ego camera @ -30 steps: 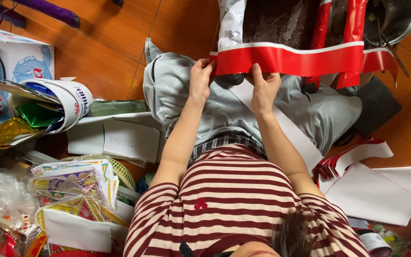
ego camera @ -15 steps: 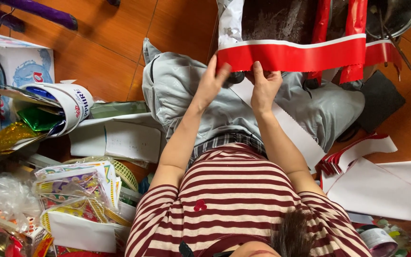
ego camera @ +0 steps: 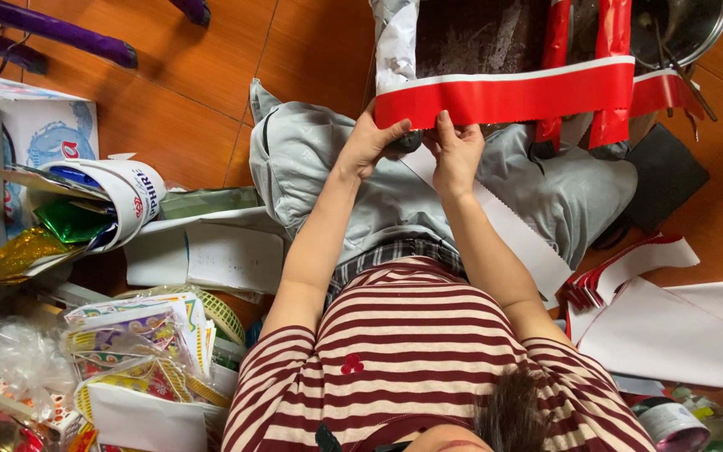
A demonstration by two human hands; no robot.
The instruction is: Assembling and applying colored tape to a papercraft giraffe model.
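A wide red paper band with a white edge [ego camera: 504, 96] runs across a dark, silver-flecked sheet [ego camera: 479, 38] in front of my knees. My left hand [ego camera: 370, 144] grips the band's lower left end, thumb on top. Close beside it, my right hand [ego camera: 455, 152] pinches the band's lower edge. A small dark object [ego camera: 406, 142] shows between the two hands; what it is cannot be told. Two more red strips [ego camera: 611, 59] hang upright across the band at the right. A long white paper strip [ego camera: 516, 230] lies over my right thigh.
White and red paper sheets [ego camera: 671, 326] lie on the orange floor at the right, near a black pad [ego camera: 661, 176] and a metal pot [ego camera: 688, 25]. At the left are a paper cup stack [ego camera: 127, 197], gold foil [ego camera: 10, 255], packets [ego camera: 135, 343] and purple bars [ego camera: 52, 29].
My left hand has slid up from the band's underside to clasp its lower left end. The right hand has stayed at the lower edge. The band has hardly moved.
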